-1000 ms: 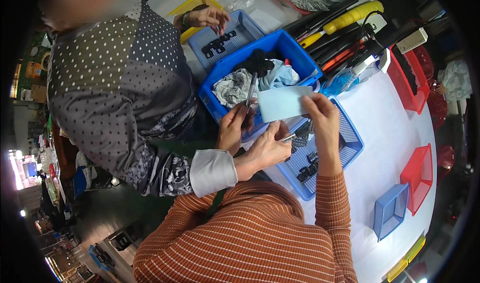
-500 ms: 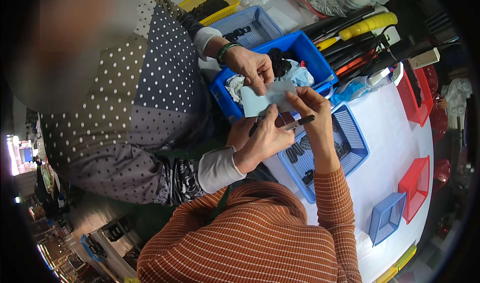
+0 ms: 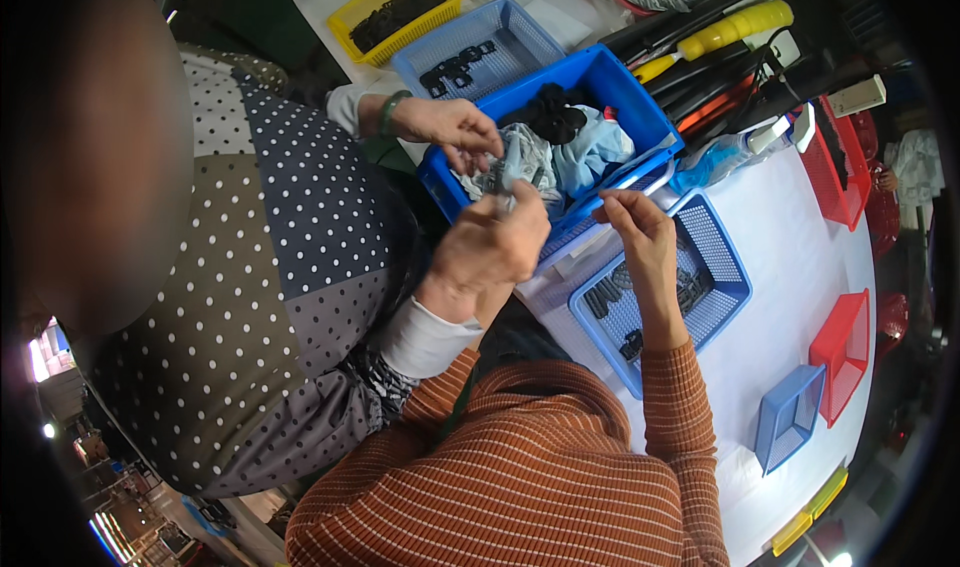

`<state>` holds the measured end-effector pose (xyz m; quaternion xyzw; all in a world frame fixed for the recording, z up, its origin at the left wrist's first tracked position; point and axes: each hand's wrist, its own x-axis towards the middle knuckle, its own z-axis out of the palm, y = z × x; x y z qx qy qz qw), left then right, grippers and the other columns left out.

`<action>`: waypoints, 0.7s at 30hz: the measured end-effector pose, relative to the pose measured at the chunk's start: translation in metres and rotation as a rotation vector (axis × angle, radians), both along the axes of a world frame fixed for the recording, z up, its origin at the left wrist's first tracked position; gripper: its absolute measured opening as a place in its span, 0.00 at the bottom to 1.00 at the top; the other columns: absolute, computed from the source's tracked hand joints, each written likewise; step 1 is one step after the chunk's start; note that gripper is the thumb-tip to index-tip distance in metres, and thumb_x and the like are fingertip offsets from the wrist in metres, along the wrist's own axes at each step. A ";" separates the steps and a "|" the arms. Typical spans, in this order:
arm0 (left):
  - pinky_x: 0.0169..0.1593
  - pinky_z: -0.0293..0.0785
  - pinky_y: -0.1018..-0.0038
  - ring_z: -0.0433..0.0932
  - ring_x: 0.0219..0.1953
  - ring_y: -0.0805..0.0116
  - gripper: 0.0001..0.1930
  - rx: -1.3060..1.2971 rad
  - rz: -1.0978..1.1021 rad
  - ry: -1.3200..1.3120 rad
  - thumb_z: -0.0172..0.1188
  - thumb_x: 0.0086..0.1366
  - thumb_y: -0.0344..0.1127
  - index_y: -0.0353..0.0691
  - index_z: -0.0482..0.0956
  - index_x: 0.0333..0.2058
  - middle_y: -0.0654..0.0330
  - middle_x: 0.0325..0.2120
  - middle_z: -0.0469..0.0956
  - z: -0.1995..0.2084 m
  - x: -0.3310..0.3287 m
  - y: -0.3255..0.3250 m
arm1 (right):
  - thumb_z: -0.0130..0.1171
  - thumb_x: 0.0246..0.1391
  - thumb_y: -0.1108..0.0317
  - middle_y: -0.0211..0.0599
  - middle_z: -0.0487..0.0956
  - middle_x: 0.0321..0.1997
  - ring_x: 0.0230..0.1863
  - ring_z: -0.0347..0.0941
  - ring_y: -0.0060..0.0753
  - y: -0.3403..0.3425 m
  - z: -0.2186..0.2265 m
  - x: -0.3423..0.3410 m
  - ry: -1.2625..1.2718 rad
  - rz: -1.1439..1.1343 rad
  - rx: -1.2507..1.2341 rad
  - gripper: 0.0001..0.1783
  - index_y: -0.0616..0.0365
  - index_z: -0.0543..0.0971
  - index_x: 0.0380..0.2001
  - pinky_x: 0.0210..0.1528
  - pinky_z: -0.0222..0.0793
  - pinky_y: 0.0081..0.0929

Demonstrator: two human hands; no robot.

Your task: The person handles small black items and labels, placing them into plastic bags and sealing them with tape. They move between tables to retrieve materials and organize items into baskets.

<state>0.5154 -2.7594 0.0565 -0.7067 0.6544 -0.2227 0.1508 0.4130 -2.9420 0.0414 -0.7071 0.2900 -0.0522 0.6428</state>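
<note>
1. The deep blue bin [image 3: 632,92] is smooth plastic with a soft gloss
2. Inside it, the pale blue rag [image 3: 593,155] is thin, crumpled, matt cloth
3. The perforated blue basket [image 3: 722,242] is plastic, slightly shiny at the rim
4. The black parts [image 3: 603,295] in it look like dull plastic
5. The striped sweater [image 3: 520,467] is ribbed, matt knit
6. The dotted smock [image 3: 325,197] looks like smooth woven cloth
7. The yellow handle [image 3: 735,28] is ridged, glossy plastic
8. The white tabletop [image 3: 775,252] looks smooth

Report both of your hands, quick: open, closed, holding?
Left hand: mostly hidden behind the co-worker's hand; cannot tell.
Right hand: partly open, nothing visible in it.
</note>
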 end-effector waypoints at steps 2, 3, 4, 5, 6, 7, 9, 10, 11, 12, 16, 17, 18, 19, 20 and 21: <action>0.42 0.72 0.69 0.77 0.38 0.57 0.09 -0.364 0.451 0.615 0.58 0.56 0.26 0.30 0.79 0.36 0.50 0.34 0.78 -0.055 -0.023 0.000 | 0.54 0.56 0.68 0.36 0.80 0.30 0.35 0.76 0.24 0.001 -0.012 -0.019 0.055 -0.030 0.019 0.12 0.66 0.78 0.37 0.41 0.69 0.20; 0.43 0.72 0.68 0.77 0.39 0.54 0.09 -0.886 0.739 1.024 0.56 0.60 0.30 0.32 0.79 0.38 0.48 0.36 0.78 -0.111 -0.048 0.002 | 0.54 0.56 0.68 0.37 0.80 0.30 0.35 0.76 0.24 0.004 -0.021 -0.028 0.053 -0.033 0.047 0.12 0.67 0.78 0.37 0.41 0.69 0.20; 0.42 0.72 0.68 0.78 0.38 0.54 0.09 -0.849 0.785 1.173 0.56 0.60 0.31 0.34 0.79 0.38 0.48 0.35 0.79 -0.117 -0.044 0.001 | 0.54 0.56 0.68 0.37 0.80 0.30 0.35 0.76 0.25 0.005 -0.025 -0.039 0.091 -0.043 0.043 0.12 0.67 0.77 0.38 0.41 0.69 0.21; 0.41 0.72 0.69 0.79 0.38 0.54 0.10 -0.809 0.821 1.316 0.57 0.60 0.32 0.35 0.80 0.38 0.47 0.34 0.79 -0.120 -0.037 0.000 | 0.54 0.56 0.68 0.37 0.80 0.30 0.35 0.76 0.25 0.007 -0.025 -0.051 0.121 -0.057 0.035 0.12 0.67 0.77 0.38 0.42 0.70 0.21; 0.41 0.73 0.66 0.78 0.37 0.51 0.10 -0.796 0.816 1.341 0.56 0.60 0.33 0.34 0.80 0.37 0.46 0.33 0.79 -0.125 -0.032 0.000 | 0.54 0.56 0.69 0.36 0.80 0.30 0.35 0.76 0.24 0.009 -0.026 -0.066 0.128 -0.095 0.032 0.12 0.67 0.77 0.37 0.42 0.70 0.21; 0.41 0.73 0.64 0.78 0.36 0.48 0.11 -0.780 0.807 1.367 0.56 0.59 0.33 0.32 0.80 0.36 0.45 0.32 0.79 -0.128 -0.027 0.000 | 0.54 0.56 0.69 0.36 0.80 0.30 0.34 0.76 0.24 0.013 -0.027 -0.081 0.135 -0.136 0.030 0.11 0.67 0.77 0.37 0.42 0.70 0.21; 0.40 0.73 0.63 0.78 0.35 0.48 0.11 -0.683 0.808 1.417 0.54 0.59 0.34 0.33 0.80 0.36 0.45 0.30 0.79 -0.122 -0.022 -0.009 | 0.54 0.56 0.71 0.35 0.79 0.31 0.34 0.76 0.24 0.018 -0.026 -0.117 0.132 -0.237 0.046 0.10 0.67 0.77 0.37 0.41 0.70 0.21; 0.41 0.73 0.63 0.78 0.36 0.48 0.11 -0.639 0.783 1.395 0.54 0.59 0.33 0.33 0.80 0.36 0.45 0.31 0.78 -0.123 -0.023 -0.011 | 0.54 0.56 0.71 0.35 0.79 0.30 0.34 0.76 0.24 0.021 -0.029 -0.138 0.123 -0.298 0.067 0.09 0.67 0.77 0.37 0.41 0.71 0.21; 0.41 0.73 0.63 0.77 0.36 0.47 0.11 -0.599 0.749 1.370 0.54 0.59 0.33 0.34 0.80 0.36 0.44 0.31 0.78 -0.127 -0.025 -0.015 | 0.54 0.56 0.72 0.35 0.79 0.30 0.34 0.76 0.24 0.022 -0.033 -0.158 0.107 -0.364 0.085 0.09 0.66 0.78 0.37 0.41 0.71 0.21; 0.42 0.73 0.63 0.77 0.38 0.47 0.11 -0.605 0.697 1.313 0.54 0.58 0.32 0.34 0.80 0.37 0.44 0.33 0.78 -0.132 -0.029 -0.018 | 0.54 0.56 0.74 0.34 0.79 0.30 0.34 0.75 0.23 0.024 -0.036 -0.179 0.057 -0.426 0.108 0.08 0.66 0.78 0.36 0.40 0.71 0.20; 0.49 0.69 0.63 0.74 0.45 0.50 0.13 -0.779 0.477 1.167 0.53 0.57 0.25 0.33 0.77 0.41 0.47 0.41 0.76 -0.133 -0.064 -0.026 | 0.53 0.56 0.73 0.34 0.79 0.29 0.34 0.74 0.22 0.046 -0.035 -0.241 0.034 -0.618 0.078 0.08 0.66 0.77 0.37 0.41 0.70 0.19; 0.51 0.68 0.63 0.73 0.47 0.51 0.13 -0.842 0.383 1.093 0.52 0.56 0.23 0.33 0.77 0.41 0.49 0.43 0.75 -0.103 -0.080 -0.031 | 0.53 0.56 0.73 0.34 0.79 0.29 0.34 0.74 0.21 0.054 -0.034 -0.260 -0.005 -0.677 0.094 0.08 0.66 0.77 0.37 0.41 0.70 0.19; 0.52 0.67 0.63 0.72 0.47 0.52 0.13 -0.851 0.259 1.050 0.51 0.56 0.21 0.33 0.77 0.41 0.50 0.43 0.75 -0.085 -0.093 -0.034 | 0.53 0.56 0.73 0.34 0.79 0.29 0.34 0.75 0.21 0.063 -0.037 -0.275 -0.009 -0.734 0.097 0.08 0.65 0.78 0.37 0.41 0.70 0.19; 0.52 0.67 0.63 0.72 0.48 0.53 0.13 -0.863 0.158 1.004 0.51 0.56 0.20 0.33 0.77 0.40 0.51 0.43 0.75 -0.070 -0.111 -0.037 | 0.54 0.56 0.72 0.34 0.79 0.30 0.34 0.75 0.22 0.072 -0.044 -0.292 -0.030 -0.775 0.086 0.09 0.65 0.78 0.37 0.41 0.70 0.19; 0.52 0.67 0.63 0.72 0.48 0.54 0.14 -0.827 0.072 1.025 0.50 0.56 0.18 0.35 0.78 0.40 0.52 0.43 0.75 -0.055 -0.129 -0.038 | 0.54 0.56 0.71 0.35 0.80 0.30 0.34 0.75 0.22 0.082 -0.047 -0.304 -0.039 -0.814 0.070 0.09 0.66 0.78 0.37 0.40 0.70 0.20; 0.52 0.67 0.63 0.71 0.48 0.54 0.15 -0.820 -0.031 1.123 0.50 0.54 0.17 0.35 0.78 0.40 0.53 0.43 0.75 -0.041 -0.150 -0.040 | 0.54 0.56 0.71 0.35 0.80 0.30 0.34 0.75 0.22 0.092 -0.048 -0.316 -0.039 -0.828 0.059 0.09 0.66 0.78 0.37 0.40 0.70 0.20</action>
